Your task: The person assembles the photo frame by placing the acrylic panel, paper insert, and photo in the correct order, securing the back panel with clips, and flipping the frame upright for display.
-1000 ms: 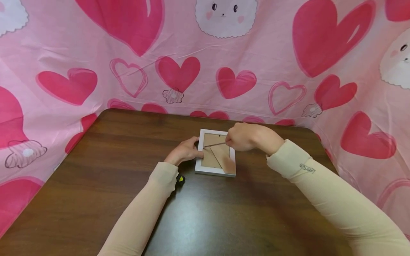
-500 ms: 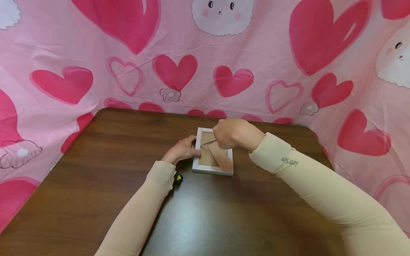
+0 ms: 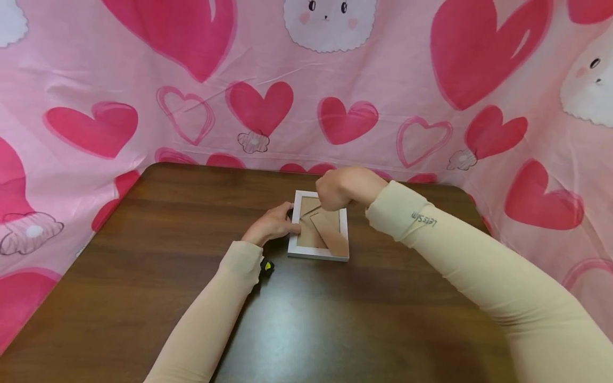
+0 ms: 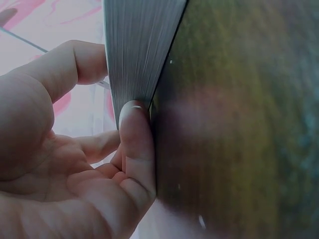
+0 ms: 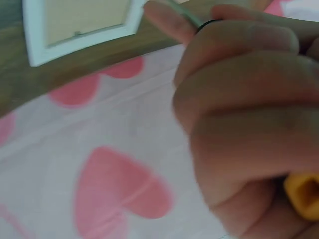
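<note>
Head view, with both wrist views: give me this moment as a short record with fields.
Object: white picture frame, back side up on wood-grain table
Backing: tan board with stand flap
Left hand: grips frame's left edge
Right hand: grips thin-shafted tool, likely a screwdriver
Tool tip: by frame's left inner edge; contact unclear
Backdrop: pink heart-print fabric

We see a dark brown, wood-grained table (image 3: pixel 119 298) with rounded far corners and a pale glare (image 3: pixel 280 322) toward its near edge. Beyond the far edge, and along the left and right edges, we find a creased pink cloth (image 3: pixel 392 64) printed with red hearts (image 3: pixel 260 106), outlined hearts (image 3: pixel 423 141), scribbled flowers (image 3: pixel 254 142) and white fluffy faces (image 3: pixel 330 29).
</note>
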Available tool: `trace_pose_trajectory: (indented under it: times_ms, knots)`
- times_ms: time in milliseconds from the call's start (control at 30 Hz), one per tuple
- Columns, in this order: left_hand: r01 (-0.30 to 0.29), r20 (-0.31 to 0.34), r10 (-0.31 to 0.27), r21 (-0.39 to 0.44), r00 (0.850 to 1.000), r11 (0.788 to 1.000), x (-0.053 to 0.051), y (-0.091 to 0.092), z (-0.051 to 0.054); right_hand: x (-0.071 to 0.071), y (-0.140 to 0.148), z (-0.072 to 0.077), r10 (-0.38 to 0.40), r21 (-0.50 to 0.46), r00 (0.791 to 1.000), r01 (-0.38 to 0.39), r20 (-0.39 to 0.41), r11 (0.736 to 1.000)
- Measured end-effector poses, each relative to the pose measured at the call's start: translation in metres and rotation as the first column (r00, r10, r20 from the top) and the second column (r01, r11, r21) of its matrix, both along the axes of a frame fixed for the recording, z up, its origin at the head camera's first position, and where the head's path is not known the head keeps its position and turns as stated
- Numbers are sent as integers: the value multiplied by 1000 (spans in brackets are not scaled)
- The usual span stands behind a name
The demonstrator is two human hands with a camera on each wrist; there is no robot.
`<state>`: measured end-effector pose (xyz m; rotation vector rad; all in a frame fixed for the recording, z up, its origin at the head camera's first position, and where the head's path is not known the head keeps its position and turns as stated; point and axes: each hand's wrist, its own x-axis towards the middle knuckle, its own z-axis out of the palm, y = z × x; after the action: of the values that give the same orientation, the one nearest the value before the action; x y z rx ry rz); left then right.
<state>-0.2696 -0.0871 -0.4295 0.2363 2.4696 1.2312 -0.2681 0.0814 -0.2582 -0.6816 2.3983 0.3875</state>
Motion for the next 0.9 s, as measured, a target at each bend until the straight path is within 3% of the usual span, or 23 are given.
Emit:
trace_pose_trajectory:
  times_ms: [200,300,467,600,767,900]
  knots:
    - [-14,10,14,1,1000,1000,-1,-1,0,-15,31,-3,-25,-155,991,46,133,987]
    - [-10,21,10,2,1000,1000,-1,-1,-2,-15,41,-7,-12,-189,991,38,136,981]
    - [-5,21,5,0,1000,1000,-2,0,-2,-8,50,-13,56,-228,998,-48,29,973]
    - [-9,31,9,5,999,1000,-1,0,-1,4,54,-20,53,-258,998,-61,-37,964]
    - [-6,40,6,11,999,1000,0,0,-1,26,51,-30,46,-271,993,-75,-111,960]
    - [1,30,-1,12,1000,1000,-1,-1,-1,50,44,-43,29,-252,970,-92,-242,963]
